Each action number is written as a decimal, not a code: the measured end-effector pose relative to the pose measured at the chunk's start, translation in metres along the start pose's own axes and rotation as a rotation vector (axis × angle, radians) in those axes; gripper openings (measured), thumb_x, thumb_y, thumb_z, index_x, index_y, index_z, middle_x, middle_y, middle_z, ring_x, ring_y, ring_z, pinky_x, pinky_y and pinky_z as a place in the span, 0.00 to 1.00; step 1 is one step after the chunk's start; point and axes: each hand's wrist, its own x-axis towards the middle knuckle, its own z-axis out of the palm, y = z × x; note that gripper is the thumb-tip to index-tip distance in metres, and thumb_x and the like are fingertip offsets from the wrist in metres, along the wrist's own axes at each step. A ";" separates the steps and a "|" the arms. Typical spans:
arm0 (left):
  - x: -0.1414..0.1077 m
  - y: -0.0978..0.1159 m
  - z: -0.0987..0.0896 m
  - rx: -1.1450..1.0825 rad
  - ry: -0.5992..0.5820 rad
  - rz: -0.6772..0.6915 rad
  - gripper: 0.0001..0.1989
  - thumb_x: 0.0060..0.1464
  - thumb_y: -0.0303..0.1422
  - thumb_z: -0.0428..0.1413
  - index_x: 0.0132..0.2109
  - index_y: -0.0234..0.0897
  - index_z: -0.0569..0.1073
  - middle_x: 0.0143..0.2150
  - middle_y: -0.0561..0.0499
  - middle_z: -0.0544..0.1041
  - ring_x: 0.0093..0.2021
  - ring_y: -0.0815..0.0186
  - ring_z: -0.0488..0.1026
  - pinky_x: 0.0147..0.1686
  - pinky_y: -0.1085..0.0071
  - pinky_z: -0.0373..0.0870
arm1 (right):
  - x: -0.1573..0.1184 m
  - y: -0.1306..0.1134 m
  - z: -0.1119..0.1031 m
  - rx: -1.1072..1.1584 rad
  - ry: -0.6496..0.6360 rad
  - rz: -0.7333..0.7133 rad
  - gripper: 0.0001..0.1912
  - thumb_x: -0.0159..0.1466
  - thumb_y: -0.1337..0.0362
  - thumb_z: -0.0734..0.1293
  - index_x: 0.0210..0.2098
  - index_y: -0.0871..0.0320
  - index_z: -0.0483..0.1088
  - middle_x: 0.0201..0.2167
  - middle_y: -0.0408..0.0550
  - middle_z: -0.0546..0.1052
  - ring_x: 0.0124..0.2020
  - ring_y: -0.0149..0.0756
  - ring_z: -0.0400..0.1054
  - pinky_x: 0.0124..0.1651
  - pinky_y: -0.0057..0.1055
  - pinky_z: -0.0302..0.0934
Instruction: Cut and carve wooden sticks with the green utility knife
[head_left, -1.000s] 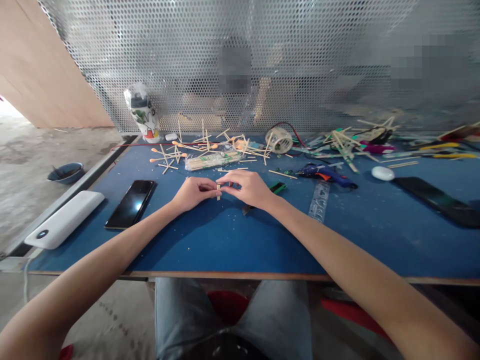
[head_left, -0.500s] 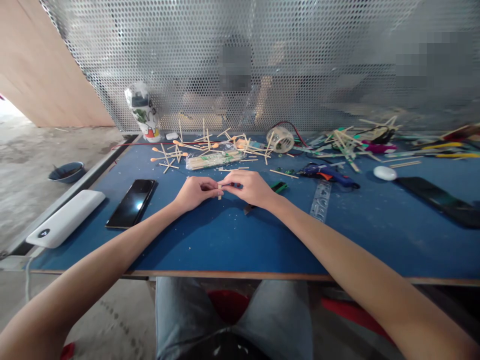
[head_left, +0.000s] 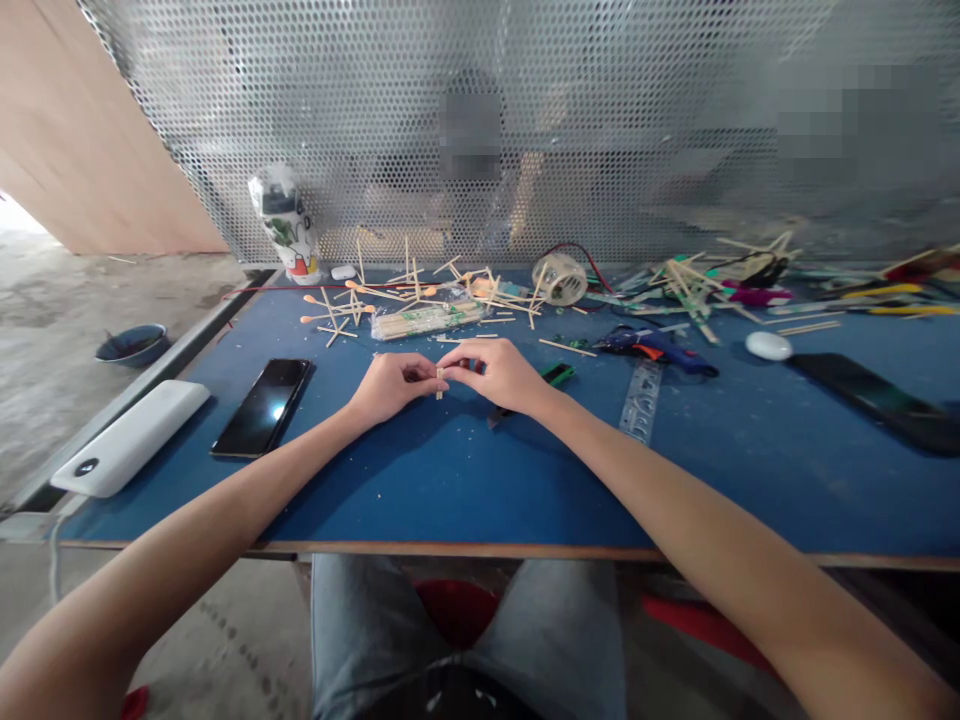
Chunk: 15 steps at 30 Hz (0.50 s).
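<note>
Pale wooden short sticks (head_left: 440, 384) sat between both hands' fingertips, left hand (head_left: 388, 388) and right hand (head_left: 495, 374) pinching them, lower ends protruding toward six o'clock.

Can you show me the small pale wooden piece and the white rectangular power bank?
Small pale wooden piece (head_left: 439, 393): head view, lower end.
White rectangular power bank (head_left: 136, 435): head view, top face.

Your left hand (head_left: 390, 388) and right hand (head_left: 495, 375) cover part of the small wooden piece (head_left: 439, 386); too small to tell its joints, or whether your right fingertips grip it. Your right hand hides the green cutter's (head_left: 559, 374) middle; glue gun (head_left: 660, 350) covers the clear ruler's (head_left: 640, 405) top; right edge crops the black case (head_left: 870, 395).
</note>
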 end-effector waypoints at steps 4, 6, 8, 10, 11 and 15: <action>0.000 0.000 0.001 0.016 0.012 -0.003 0.16 0.53 0.46 0.67 0.37 0.38 0.82 0.30 0.53 0.83 0.30 0.68 0.77 0.33 0.75 0.72 | 0.000 0.000 0.001 0.043 -0.006 0.055 0.09 0.66 0.56 0.70 0.40 0.52 0.80 0.37 0.44 0.82 0.35 0.33 0.72 0.38 0.31 0.62; 0.000 0.000 0.002 0.024 0.011 -0.006 0.16 0.53 0.47 0.66 0.37 0.38 0.82 0.30 0.53 0.83 0.30 0.68 0.77 0.32 0.76 0.71 | 0.001 0.000 0.001 0.068 -0.013 0.078 0.09 0.66 0.56 0.70 0.40 0.52 0.80 0.37 0.44 0.82 0.35 0.33 0.72 0.37 0.31 0.62; -0.001 0.001 0.002 0.031 0.008 -0.009 0.16 0.54 0.48 0.66 0.36 0.38 0.83 0.29 0.53 0.82 0.29 0.69 0.77 0.30 0.76 0.70 | 0.001 -0.002 0.001 0.088 -0.021 0.098 0.09 0.65 0.56 0.69 0.40 0.53 0.80 0.37 0.44 0.82 0.34 0.33 0.72 0.37 0.31 0.63; -0.001 0.001 0.002 0.036 0.007 -0.010 0.17 0.54 0.48 0.65 0.36 0.38 0.83 0.28 0.53 0.82 0.28 0.69 0.77 0.30 0.76 0.70 | 0.001 -0.003 0.001 0.101 -0.027 0.115 0.10 0.65 0.56 0.70 0.39 0.53 0.80 0.37 0.44 0.82 0.34 0.33 0.72 0.37 0.31 0.63; -0.002 0.001 0.002 0.037 0.009 -0.010 0.17 0.54 0.48 0.65 0.36 0.38 0.83 0.28 0.53 0.82 0.28 0.68 0.77 0.30 0.76 0.70 | 0.001 -0.003 0.001 0.106 -0.028 0.123 0.10 0.65 0.56 0.70 0.39 0.53 0.80 0.37 0.44 0.82 0.34 0.33 0.73 0.37 0.31 0.63; -0.001 0.001 0.002 0.040 0.009 -0.011 0.16 0.55 0.48 0.64 0.37 0.39 0.84 0.28 0.54 0.82 0.28 0.69 0.77 0.30 0.76 0.70 | 0.001 -0.002 0.002 0.118 -0.014 0.152 0.10 0.65 0.55 0.70 0.38 0.53 0.81 0.36 0.45 0.82 0.33 0.33 0.73 0.39 0.33 0.63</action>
